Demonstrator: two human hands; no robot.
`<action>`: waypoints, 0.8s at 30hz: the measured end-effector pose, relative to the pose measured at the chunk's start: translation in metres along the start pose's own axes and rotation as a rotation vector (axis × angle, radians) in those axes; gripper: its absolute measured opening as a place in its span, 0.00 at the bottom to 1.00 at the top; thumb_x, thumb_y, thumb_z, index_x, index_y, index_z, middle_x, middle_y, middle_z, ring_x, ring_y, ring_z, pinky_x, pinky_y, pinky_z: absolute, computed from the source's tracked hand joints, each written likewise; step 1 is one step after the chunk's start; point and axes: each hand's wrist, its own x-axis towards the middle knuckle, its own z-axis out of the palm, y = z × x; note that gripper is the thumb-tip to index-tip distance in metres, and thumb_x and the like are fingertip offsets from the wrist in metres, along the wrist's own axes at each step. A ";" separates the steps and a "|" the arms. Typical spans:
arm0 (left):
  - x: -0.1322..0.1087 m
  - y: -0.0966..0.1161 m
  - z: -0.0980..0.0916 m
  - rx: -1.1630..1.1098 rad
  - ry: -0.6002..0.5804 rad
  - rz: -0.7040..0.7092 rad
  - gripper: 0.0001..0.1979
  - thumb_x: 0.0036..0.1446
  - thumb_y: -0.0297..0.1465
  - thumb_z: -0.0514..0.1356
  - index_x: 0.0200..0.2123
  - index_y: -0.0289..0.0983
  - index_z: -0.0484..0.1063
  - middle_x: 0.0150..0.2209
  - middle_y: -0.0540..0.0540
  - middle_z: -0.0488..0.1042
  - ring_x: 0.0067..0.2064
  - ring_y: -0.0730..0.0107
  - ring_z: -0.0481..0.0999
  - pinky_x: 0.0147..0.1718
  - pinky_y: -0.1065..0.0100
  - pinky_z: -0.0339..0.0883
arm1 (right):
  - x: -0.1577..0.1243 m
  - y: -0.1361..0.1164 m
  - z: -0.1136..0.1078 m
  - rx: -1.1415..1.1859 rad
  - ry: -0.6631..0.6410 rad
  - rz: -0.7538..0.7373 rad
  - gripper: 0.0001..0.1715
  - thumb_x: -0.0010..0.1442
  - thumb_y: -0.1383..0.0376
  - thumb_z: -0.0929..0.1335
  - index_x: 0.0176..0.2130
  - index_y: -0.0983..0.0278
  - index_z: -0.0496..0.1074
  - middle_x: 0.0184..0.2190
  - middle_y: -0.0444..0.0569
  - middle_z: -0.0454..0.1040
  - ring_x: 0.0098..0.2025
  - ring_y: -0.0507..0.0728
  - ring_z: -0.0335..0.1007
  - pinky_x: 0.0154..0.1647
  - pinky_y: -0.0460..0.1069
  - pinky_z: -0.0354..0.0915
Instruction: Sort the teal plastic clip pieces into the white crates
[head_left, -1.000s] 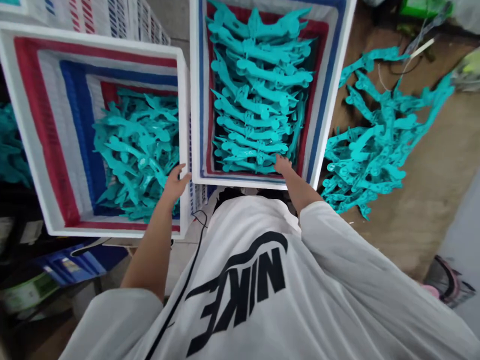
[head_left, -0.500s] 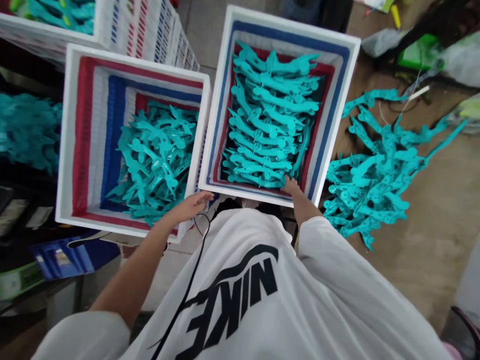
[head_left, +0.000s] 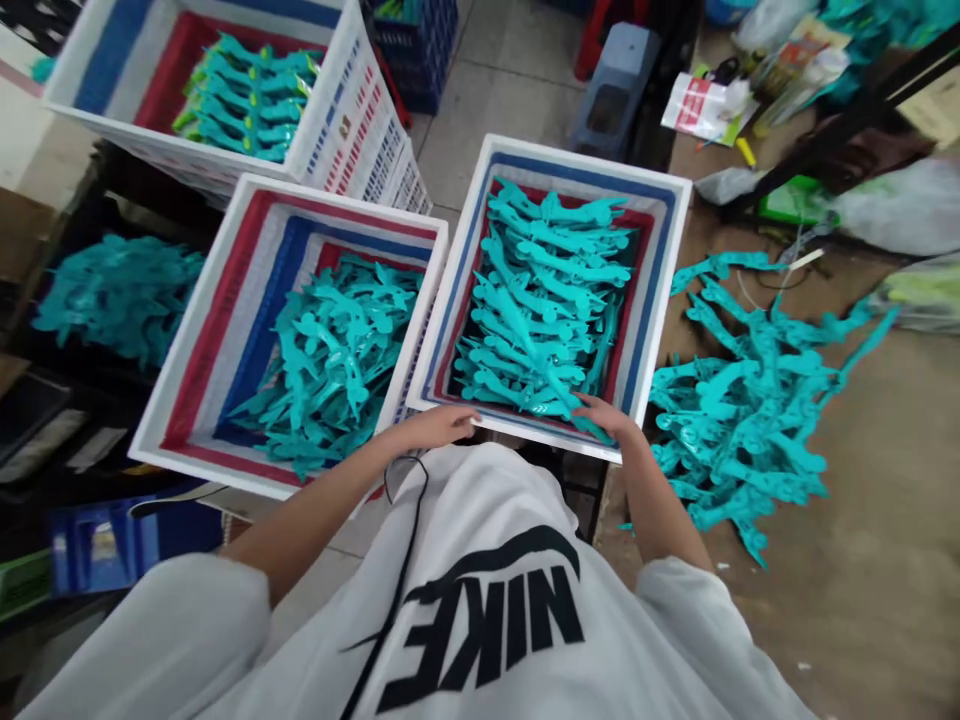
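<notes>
My right hand (head_left: 606, 418) is at the near right corner of a white crate (head_left: 671, 290) lined with striped cloth. Its fingers are closed at the near end of a long turquoise plastic piece (head_left: 534, 350), which slants across rows of similar pieces (head_left: 559, 250) stacked in the crate. My left hand (head_left: 441, 426) is over the near left rim of the same crate, fingers drawn together. Whether anything is between them is hidden. Beside it on the left, a second white crate (head_left: 196, 350) holds a jumbled heap of turquoise pieces (head_left: 337, 350).
More turquoise pieces (head_left: 742, 400) lie piled on the brown table (head_left: 885, 480) at right. A dark container at left holds another turquoise heap (head_left: 120, 295). Behind stands a crate (head_left: 360, 130) with turquoise and yellow-green pieces, and a grey stool (head_left: 619, 85). A black cord (head_left: 401, 560) hangs down my shirt.
The view has tilted up, showing more of the floor behind. One turquoise piece now slants over the stack at my right hand. My left hand has moved right along the crate's rim.
</notes>
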 end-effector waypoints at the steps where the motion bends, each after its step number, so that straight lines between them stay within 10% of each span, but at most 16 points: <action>1: 0.016 0.006 0.013 -0.092 0.022 0.027 0.23 0.51 0.44 0.79 0.50 0.44 0.89 0.46 0.40 0.89 0.50 0.45 0.88 0.49 0.57 0.82 | -0.013 -0.011 0.009 0.221 -0.032 -0.042 0.45 0.57 0.51 0.80 0.70 0.58 0.80 0.55 0.55 0.89 0.53 0.68 0.88 0.58 0.63 0.84; 4: 0.050 0.028 0.054 -0.499 0.011 0.062 0.36 0.49 0.46 0.84 0.61 0.47 0.84 0.62 0.37 0.86 0.60 0.41 0.86 0.50 0.52 0.85 | -0.041 -0.047 0.047 0.587 -0.110 -0.200 0.52 0.54 0.40 0.82 0.71 0.55 0.78 0.52 0.53 0.90 0.49 0.68 0.88 0.56 0.66 0.85; 8: 0.064 0.062 0.086 -0.928 -0.190 0.084 0.38 0.58 0.50 0.82 0.68 0.52 0.77 0.65 0.39 0.83 0.59 0.42 0.86 0.53 0.38 0.86 | -0.055 -0.088 0.082 0.440 0.060 -0.486 0.53 0.64 0.30 0.75 0.75 0.55 0.77 0.61 0.55 0.87 0.66 0.70 0.82 0.73 0.69 0.77; 12: 0.068 0.082 0.089 -1.011 -0.058 0.155 0.43 0.54 0.45 0.84 0.69 0.55 0.73 0.66 0.46 0.82 0.56 0.52 0.86 0.55 0.42 0.87 | -0.069 -0.104 0.091 -0.126 0.490 -0.619 0.43 0.78 0.36 0.66 0.77 0.54 0.77 0.76 0.59 0.76 0.80 0.74 0.66 0.84 0.74 0.61; 16: 0.073 0.089 0.086 -0.993 0.039 0.183 0.42 0.52 0.48 0.85 0.65 0.54 0.71 0.64 0.46 0.81 0.54 0.56 0.85 0.49 0.53 0.87 | -0.083 -0.107 0.090 -0.433 0.542 -0.697 0.50 0.75 0.35 0.71 0.82 0.55 0.70 0.83 0.61 0.65 0.83 0.80 0.60 0.83 0.79 0.60; 24: 0.073 0.104 0.083 -0.898 0.046 0.330 0.47 0.51 0.40 0.85 0.67 0.53 0.65 0.63 0.48 0.81 0.58 0.57 0.85 0.56 0.50 0.85 | -0.093 -0.113 0.083 0.067 0.622 -0.668 0.47 0.79 0.33 0.62 0.79 0.56 0.74 0.65 0.58 0.84 0.72 0.72 0.77 0.75 0.68 0.75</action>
